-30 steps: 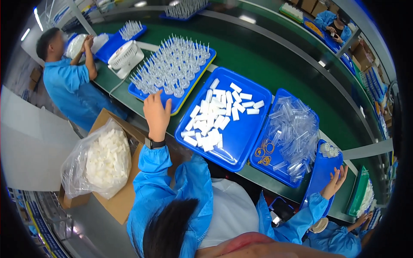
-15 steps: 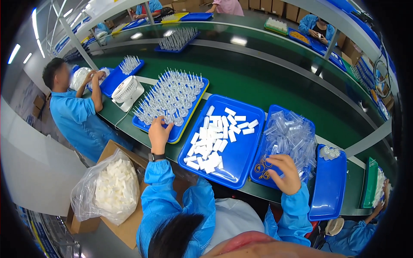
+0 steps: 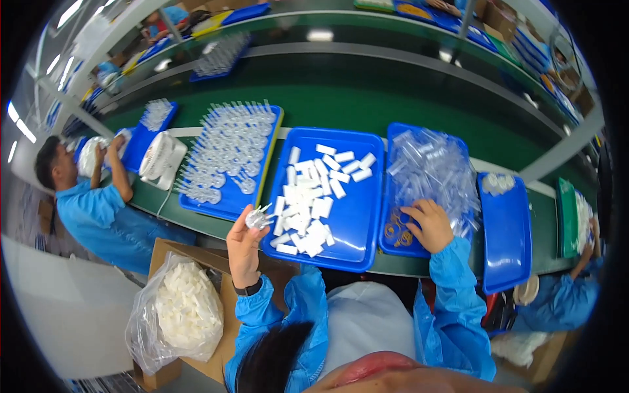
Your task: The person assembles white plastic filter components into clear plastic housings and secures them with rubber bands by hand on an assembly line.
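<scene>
My left hand point(image 3: 243, 247) holds up a clear plastic piece with several thin prongs point(image 3: 257, 219), pinched between thumb and fingers. It is just left of a blue tray point(image 3: 354, 226) with a pile of white rectangular pieces point(image 3: 304, 203). Farther left, many similar clear pronged pieces point(image 3: 229, 147) stand in rows on another blue tray. My right hand point(image 3: 429, 224) reaches over the near end of a third blue tray, its thumb and fingertips apart beside small brown rings point(image 3: 396, 229). Clear plastic tubes point(image 3: 429, 170) are heaped behind the rings.
A white fan point(image 3: 162, 157) stands left of the trays. Left of me, a cardboard box point(image 3: 229, 304) holds a bag of white pieces point(image 3: 190, 308). To the right is a blue tray point(image 3: 506, 242) with a few clear parts. A co-worker point(image 3: 98, 209) works at the far left.
My left hand has lifted a clear pronged piece off the left tray and moved nearer to me. My right hand has lowered to the brown rings. The whole view has shifted.
</scene>
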